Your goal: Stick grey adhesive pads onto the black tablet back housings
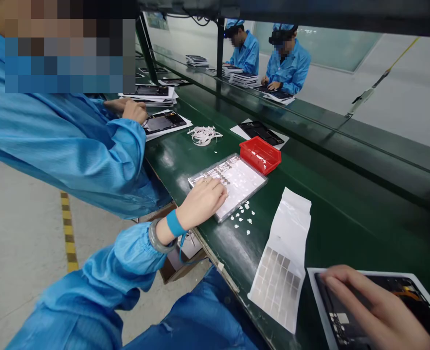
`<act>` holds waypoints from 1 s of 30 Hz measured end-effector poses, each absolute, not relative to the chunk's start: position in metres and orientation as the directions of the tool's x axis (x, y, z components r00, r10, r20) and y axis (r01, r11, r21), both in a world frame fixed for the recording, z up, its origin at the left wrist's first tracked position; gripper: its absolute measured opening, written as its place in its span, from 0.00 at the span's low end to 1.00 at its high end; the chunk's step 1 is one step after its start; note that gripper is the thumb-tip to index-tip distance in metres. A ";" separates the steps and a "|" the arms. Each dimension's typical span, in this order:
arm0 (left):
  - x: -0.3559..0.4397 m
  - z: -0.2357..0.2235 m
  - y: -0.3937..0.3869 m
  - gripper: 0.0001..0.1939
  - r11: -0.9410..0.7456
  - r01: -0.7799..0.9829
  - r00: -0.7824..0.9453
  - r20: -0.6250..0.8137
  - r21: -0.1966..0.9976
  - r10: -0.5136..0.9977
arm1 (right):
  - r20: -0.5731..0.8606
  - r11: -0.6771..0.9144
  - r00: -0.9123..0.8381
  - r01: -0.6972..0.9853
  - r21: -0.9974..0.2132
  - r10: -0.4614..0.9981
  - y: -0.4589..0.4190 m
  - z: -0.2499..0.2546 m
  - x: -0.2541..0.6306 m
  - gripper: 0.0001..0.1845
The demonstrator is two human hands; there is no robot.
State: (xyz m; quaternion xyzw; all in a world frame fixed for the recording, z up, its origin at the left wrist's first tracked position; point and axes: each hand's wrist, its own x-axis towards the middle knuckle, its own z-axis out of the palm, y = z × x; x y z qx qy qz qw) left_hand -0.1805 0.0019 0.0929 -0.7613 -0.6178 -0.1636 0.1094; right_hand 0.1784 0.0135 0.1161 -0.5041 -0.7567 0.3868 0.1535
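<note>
My left hand (pixel 204 199) rests on the near end of a shallow metal tray (pixel 249 183) that holds small white pieces and a row of small metal parts. Its fingers are bent and pressed together with the tips down on the tray; what they hold, if anything, is hidden. My right hand (pixel 375 306) lies flat, fingers stretched out, on a black flat device (pixel 415 291) in a white frame at the bottom right. Between the hands lies a white sheet (pixel 284 257) with a grid of grey patches.
A red bin (pixel 260 154) touches the tray's far end. Loose white bits (pixel 242 216) lie on the green bench (pixel 339 214). Farther back are a pile of white strips (pixel 204 135) and another black device (pixel 260 131). A co-worker's sleeve (pixel 72 146) is at my left; two people (pixel 288 63) work opposite.
</note>
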 end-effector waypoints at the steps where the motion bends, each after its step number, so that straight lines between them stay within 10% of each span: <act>1: -0.174 0.097 -0.003 0.14 -0.241 0.965 0.165 0.461 0.109 0.872 | -0.249 0.116 -0.482 0.608 -0.785 0.840 0.012 0.120 0.156 0.19; 7: -0.116 0.087 -0.031 0.08 -0.507 0.843 0.120 0.854 0.182 0.507 | -0.460 -0.608 -0.695 0.042 -0.793 0.552 0.001 0.111 0.057 0.19; 14: -0.111 0.064 -0.033 0.03 -0.508 0.857 0.144 0.907 0.086 0.397 | -0.465 -0.701 -0.669 -0.118 -0.703 0.579 0.005 0.108 0.047 0.11; 24: -0.121 0.070 -0.027 0.09 -0.537 0.787 0.144 0.756 0.303 0.638 | -0.241 0.044 -0.664 0.382 -0.923 0.708 0.032 0.105 0.042 0.14; 30: -0.124 0.079 -0.029 0.08 -0.454 0.598 -0.062 0.603 0.660 0.795 | 0.187 0.731 -0.725 0.572 -0.373 0.663 0.032 0.109 0.043 0.13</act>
